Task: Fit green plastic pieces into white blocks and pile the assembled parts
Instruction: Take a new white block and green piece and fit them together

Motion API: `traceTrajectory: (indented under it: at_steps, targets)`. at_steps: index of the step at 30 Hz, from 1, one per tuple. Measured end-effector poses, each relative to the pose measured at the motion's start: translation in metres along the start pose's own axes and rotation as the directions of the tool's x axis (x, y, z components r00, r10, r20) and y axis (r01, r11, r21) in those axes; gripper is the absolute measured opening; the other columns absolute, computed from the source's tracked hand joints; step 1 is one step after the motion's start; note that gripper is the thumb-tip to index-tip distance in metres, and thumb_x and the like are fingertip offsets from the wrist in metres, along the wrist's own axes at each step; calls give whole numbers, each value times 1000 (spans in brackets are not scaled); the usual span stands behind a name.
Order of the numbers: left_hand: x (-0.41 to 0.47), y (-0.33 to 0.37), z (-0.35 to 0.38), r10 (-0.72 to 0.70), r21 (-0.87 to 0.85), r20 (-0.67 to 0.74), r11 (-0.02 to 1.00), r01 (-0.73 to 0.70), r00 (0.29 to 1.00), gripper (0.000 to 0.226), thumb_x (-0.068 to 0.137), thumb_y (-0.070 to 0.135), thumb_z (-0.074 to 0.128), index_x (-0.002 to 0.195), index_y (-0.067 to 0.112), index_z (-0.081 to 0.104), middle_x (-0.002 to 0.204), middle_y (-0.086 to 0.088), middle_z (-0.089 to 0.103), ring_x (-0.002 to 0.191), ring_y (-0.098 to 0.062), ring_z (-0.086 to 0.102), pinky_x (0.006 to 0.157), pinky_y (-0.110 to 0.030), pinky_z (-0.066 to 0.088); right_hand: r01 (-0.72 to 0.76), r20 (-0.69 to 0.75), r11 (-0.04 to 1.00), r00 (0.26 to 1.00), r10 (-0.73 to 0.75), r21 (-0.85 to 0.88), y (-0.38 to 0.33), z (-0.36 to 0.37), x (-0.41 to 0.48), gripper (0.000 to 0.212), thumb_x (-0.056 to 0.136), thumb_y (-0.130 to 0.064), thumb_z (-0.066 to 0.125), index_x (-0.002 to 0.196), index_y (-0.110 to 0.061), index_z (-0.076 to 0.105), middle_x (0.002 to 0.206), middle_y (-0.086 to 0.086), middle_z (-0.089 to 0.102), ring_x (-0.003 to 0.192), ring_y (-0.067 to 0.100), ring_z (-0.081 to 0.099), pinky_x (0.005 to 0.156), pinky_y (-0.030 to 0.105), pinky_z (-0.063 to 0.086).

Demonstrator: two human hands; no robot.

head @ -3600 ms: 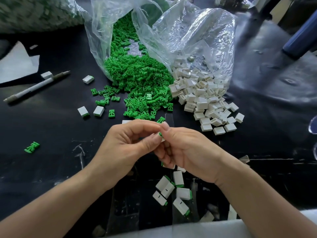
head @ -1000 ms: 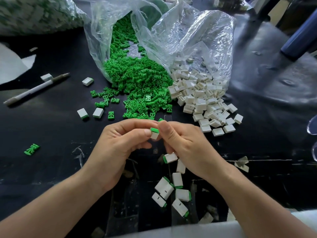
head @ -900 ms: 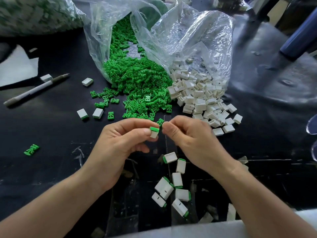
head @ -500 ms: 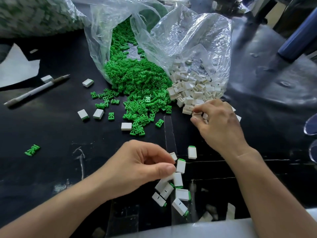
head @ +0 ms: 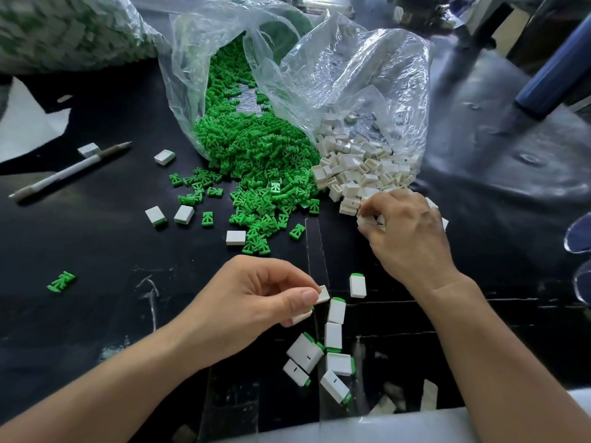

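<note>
Head view: the left hand pinches an assembled block between thumb and forefinger, just above the finished pile. The right hand curls its fingers into the white blocks beside the green pieces; I cannot tell whether it grips one. The parts look light, rigid and smooth, best pinched on their flat faces

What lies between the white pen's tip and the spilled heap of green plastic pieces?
One small white plastic block with a green edge, seen in the head view.
</note>
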State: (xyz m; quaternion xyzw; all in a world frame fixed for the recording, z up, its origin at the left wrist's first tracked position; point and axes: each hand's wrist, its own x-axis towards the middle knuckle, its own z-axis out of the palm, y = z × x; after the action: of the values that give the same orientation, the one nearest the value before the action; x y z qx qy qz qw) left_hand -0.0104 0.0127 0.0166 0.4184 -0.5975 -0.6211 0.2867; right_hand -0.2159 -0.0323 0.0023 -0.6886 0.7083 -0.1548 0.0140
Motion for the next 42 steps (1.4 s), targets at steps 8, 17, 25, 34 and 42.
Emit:
traceTrajectory:
  at_steps: [8,17,25,34,42]
  targets:
    - [0,1,0,4,-10,-14,1000,-4,1000,26,64,32,66,77,12,74,61,-2,67,52,-4,58,48,-9,41,6,5,1000,1000,-6,14,-7,6,1,31,85,-26,63,114,-19,57,110,1,58,108,22,49,93,30,23]
    - [0,0,-1,10,8,-21,1000,-10,1000,27,62,38,65,79,18,74,66,-5,69,53,-5,60,50,-9,42,1,10,1000,1000,-1,8,-5,4,1,18,85,-18,61,101,-18,54,106,1,58,103,22,49,83,29,20]
    - [1,-1,-1,-14,12,-74,1000,15,997,26,62,37,64,79,21,74,68,-6,71,54,-5,60,48,-12,43,38,-7,995,999,-37,94,-6,5,-2,20,92,-17,51,112,-14,53,109,5,53,107,22,44,87,28,18]
    - [8,-3,-3,-73,-219,-244,975,18,967,41,54,36,67,91,17,69,81,-7,73,65,-15,68,53,-18,51,395,-123,733,910,-397,554,-46,2,-26,19,79,-8,65,98,-4,65,90,0,59,78,9,54,73,20,46]
    - [9,-5,-6,-102,-212,-281,976,42,954,11,85,2,56,82,4,67,68,-13,71,57,-17,66,49,-19,52,341,-106,643,920,-376,686,-42,-1,-23,16,84,-18,60,92,-6,66,82,-5,62,75,7,57,66,13,45]
